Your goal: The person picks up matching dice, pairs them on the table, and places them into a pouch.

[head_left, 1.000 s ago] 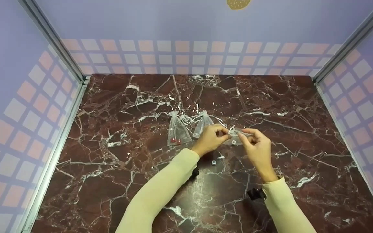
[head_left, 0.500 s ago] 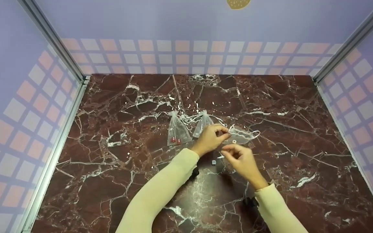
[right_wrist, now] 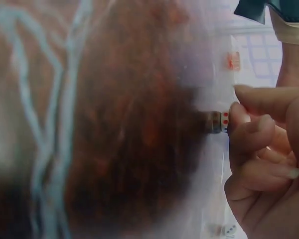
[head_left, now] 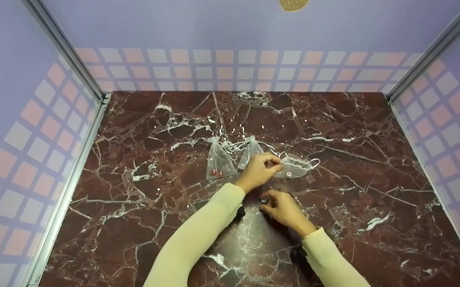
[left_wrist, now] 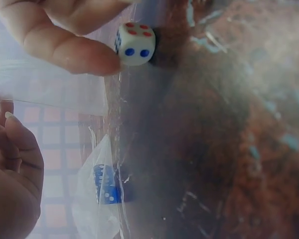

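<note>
In the head view my left hand (head_left: 259, 169) pinches the left edge of a sheer white drawstring pouch (head_left: 299, 167) lying on the table. A white die (head_left: 289, 174) is inside that pouch. Nearer to me, my right hand (head_left: 285, 209) has thumb and forefinger parted around another white die (head_left: 263, 200). The left wrist view shows this white die (left_wrist: 137, 45) resting on the table, red and blue dots visible, a fingertip right at its side. In the right wrist view it appears as a small dotted cube (right_wrist: 224, 121) beside the fingers.
Two more sheer pouches lie to the left, cords trailing. The far-left pouch (head_left: 220, 159) holds red dice (head_left: 217, 173). My left hand partly covers the middle pouch (head_left: 250, 153); a blue die (left_wrist: 107, 184) shows through mesh. Panels enclose the marbled table (head_left: 142, 223) on three sides.
My right hand has released the right pouch and moved down and left to the loose die. The pouch's cord loop now lies free. My left hand stays at the pouch's edge.
</note>
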The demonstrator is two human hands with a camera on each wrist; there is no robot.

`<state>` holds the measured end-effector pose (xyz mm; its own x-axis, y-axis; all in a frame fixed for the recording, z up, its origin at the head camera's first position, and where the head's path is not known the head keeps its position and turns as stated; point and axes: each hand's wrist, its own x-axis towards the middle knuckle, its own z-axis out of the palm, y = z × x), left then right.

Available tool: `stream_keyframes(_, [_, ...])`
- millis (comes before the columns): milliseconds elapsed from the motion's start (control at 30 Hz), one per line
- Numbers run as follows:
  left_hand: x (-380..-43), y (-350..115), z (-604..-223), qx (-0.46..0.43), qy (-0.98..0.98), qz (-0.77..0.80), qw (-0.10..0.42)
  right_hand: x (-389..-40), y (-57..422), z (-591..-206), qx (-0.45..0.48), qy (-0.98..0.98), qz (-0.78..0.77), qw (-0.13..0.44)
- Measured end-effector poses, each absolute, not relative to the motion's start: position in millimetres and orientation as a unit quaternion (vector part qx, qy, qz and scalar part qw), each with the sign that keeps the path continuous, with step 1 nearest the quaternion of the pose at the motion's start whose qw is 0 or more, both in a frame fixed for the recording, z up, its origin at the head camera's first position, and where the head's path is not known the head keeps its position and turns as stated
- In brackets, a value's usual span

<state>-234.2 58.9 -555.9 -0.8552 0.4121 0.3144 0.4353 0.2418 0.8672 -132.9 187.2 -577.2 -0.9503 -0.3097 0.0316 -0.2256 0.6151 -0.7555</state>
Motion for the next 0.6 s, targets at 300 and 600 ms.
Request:
stream_keyframes(300, [-234, 59, -559, -0.26, -0.779, -0.571, -0.006, -135, 187, -581, -0.114, 0.915, -0.387, 0.017])
stream_keyframes(600, [-235, 59, -561, -0.256, -0.786, -0.563, -0.007, -136, 194, -569, -0.094, 0.891, -0.444, 0.014])
